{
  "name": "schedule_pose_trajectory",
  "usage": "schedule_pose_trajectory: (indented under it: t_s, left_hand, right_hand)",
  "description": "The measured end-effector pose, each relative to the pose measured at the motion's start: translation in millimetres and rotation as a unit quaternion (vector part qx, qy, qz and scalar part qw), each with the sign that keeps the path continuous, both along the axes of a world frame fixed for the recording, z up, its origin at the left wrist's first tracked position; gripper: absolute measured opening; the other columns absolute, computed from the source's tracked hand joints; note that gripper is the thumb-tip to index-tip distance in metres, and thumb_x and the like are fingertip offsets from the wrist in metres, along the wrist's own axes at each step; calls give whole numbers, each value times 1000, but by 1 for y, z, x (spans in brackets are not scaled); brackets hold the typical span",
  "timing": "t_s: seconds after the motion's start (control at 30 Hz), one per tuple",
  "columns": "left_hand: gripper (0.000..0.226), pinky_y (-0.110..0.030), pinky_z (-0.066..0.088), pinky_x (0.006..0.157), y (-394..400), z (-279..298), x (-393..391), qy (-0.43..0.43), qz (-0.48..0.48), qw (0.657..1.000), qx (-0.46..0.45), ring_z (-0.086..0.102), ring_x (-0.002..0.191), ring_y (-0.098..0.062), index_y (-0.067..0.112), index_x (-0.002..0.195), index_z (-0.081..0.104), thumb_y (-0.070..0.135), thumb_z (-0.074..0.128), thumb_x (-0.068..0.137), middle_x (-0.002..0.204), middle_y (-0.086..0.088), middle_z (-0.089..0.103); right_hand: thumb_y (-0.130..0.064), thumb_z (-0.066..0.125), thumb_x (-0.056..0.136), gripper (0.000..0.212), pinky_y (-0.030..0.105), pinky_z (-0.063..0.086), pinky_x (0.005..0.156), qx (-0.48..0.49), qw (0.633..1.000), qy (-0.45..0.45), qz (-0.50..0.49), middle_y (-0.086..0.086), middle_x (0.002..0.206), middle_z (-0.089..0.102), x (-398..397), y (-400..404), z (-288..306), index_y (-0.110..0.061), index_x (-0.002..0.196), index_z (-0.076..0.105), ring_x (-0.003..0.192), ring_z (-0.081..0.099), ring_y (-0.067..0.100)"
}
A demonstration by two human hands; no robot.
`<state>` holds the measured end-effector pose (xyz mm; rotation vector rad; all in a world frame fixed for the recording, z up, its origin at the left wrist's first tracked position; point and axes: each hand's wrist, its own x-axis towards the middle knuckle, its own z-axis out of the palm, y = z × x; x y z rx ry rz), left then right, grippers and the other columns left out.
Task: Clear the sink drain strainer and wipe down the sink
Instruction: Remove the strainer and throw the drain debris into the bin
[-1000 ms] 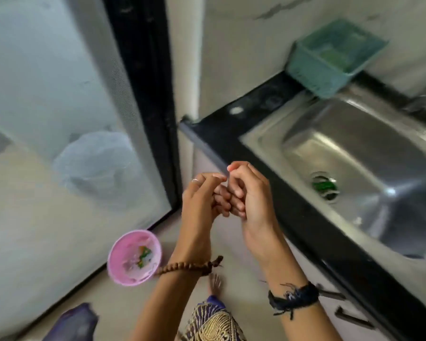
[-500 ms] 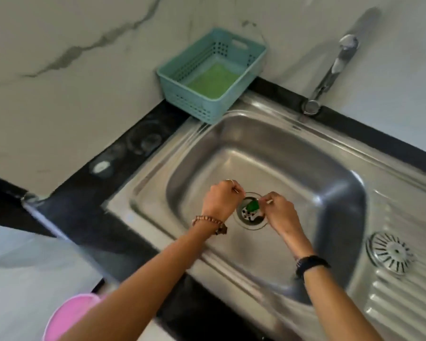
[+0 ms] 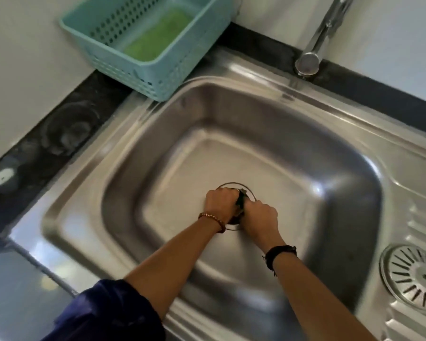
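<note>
Steel sink (image 3: 305, 134) in black counter (image 3: 67, 124); both hands (image 3: 241, 210) curled at drain (image 3: 250, 193), grip hidden.

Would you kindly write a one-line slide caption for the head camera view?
Both hands, left and right, work at the drain of a steel sink, a strainer cover lying on the drainboard.

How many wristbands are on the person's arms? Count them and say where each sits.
2. A brown beaded bracelet circles the left wrist, and a black band circles the right wrist. The blue sleeve may hide more.
</note>
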<state>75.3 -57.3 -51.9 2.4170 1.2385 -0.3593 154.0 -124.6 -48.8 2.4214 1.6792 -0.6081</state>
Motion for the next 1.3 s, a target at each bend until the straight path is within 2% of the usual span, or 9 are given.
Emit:
schedule_pose_trajectory:
  t_s: [0.17, 0.3, 0.4, 0.53, 0.6, 0.73, 0.83, 0.97, 1.3]
  left_hand:
    - [18, -34, 46, 74, -8, -5, 5, -15, 18, 1000, -8, 64, 97, -30, 10, 101, 58, 17, 45, 89, 105, -10, 68]
    - [22, -34, 46, 77, 5, 16, -3, -16, 107, 992, -67, 62, 98, -31, 12, 104, 60, 25, 49, 90, 107, -11, 66]
    - [27, -33, 48, 75, 19, 47, -17, -39, 162, 979, -116, 63, 93, -27, 12, 104, 62, 30, 45, 93, 103, -7, 67]
    - [27, -21, 32, 53, 21, 86, -56, -115, 202, 965, -123, 51, 68, -16, 9, 86, 61, 29, 45, 95, 83, -4, 57]
    - [29, -22, 30, 51, 15, 99, -74, -135, 218, 960, -112, 50, 69, -18, 8, 83, 64, 30, 49, 93, 78, -2, 53]
    - [25, -30, 52, 68, 5, 107, -84, -175, 246, 939, -165, 65, 79, -20, 6, 95, 68, 28, 56, 89, 86, -7, 68]
    - [21, -34, 56, 80, 4, 103, -81, -193, 259, 928, -184, 69, 86, -23, 6, 96, 68, 23, 62, 86, 95, -12, 72]
    - [20, -39, 56, 84, 9, 93, -75, -183, 270, 930, -171, 67, 91, -26, 10, 98, 64, 22, 67, 82, 102, -10, 70]
    - [14, -39, 55, 85, 9, 47, -51, -122, 304, 916, -232, 67, 91, -27, 12, 89, 67, 22, 69, 80, 98, -11, 71]
  right_hand:
    - [-5, 37, 92, 25, 29, 35, 65, -11, 1000, 8, 21, 11, 104, 66, -1, -6, -3, -7, 109, 54, 91, 64, 30]
    - [-20, 43, 92, 25, 31, 42, 69, -4, 987, 107, -118, 11, 100, 68, 7, -10, 16, -11, 104, 63, 91, 63, 32]
    - [-31, 49, 92, 26, 28, 39, 67, 71, 941, 215, -253, 9, 91, 69, 16, -11, 40, -16, 99, 69, 84, 62, 28]
    - [-24, 55, 86, 19, 30, 38, 57, 184, 873, 296, -341, -4, 64, 60, 12, -14, 71, -22, 72, 67, 61, 53, 17]
    - [-28, 58, 85, 20, 27, 38, 55, 197, 886, 268, -323, -3, 63, 62, 8, -14, 80, -20, 71, 69, 58, 52, 11]
    - [-19, 59, 87, 24, 30, 36, 61, 146, 904, 268, -300, 18, 70, 61, -4, -8, 77, 0, 84, 73, 65, 53, 25]
    - [-13, 58, 87, 18, 31, 42, 66, 138, 917, 249, -281, 20, 86, 70, -13, -3, 64, -3, 87, 73, 83, 65, 35]
    - [-22, 60, 90, 30, 34, 45, 73, 110, 949, 168, -243, 20, 112, 63, -15, 2, 46, -6, 115, 56, 99, 61, 37]
    - [-14, 46, 95, 22, 33, 40, 59, 98, 984, 66, -132, 19, 97, 66, -9, 8, 4, -2, 113, 42, 82, 62, 36]
